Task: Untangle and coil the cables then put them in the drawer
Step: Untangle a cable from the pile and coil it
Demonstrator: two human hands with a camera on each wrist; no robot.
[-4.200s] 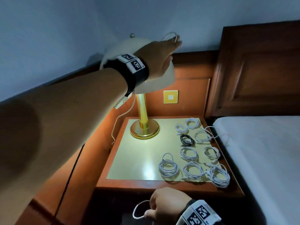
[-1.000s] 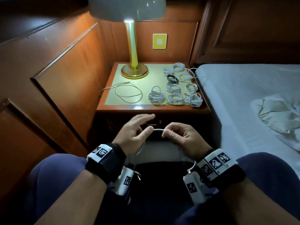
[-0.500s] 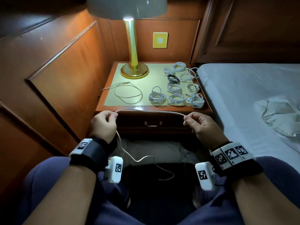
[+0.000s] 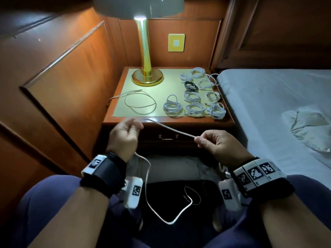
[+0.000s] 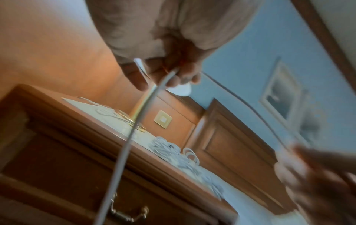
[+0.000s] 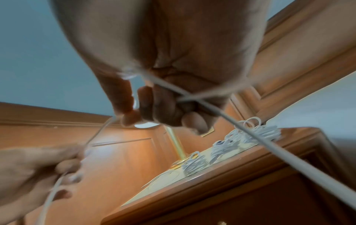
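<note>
left hand [image 4: 124, 136]: fingers curled round white cable [image 4: 172, 130] | right hand [image 4: 217, 146]: pinching same cable | cable: stretched between both hands before closed drawer [image 4: 168, 138], slack looping over lap | desk [image 4: 179, 120]: coiled cables [image 4: 172, 106], 1 loose cable [image 4: 139, 102], lamp [image 4: 146, 76]

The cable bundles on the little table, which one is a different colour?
The black coil. It lies in the back half of the nightstand, to the right of the lamp base, and every other coiled bundle around it is white.
</note>
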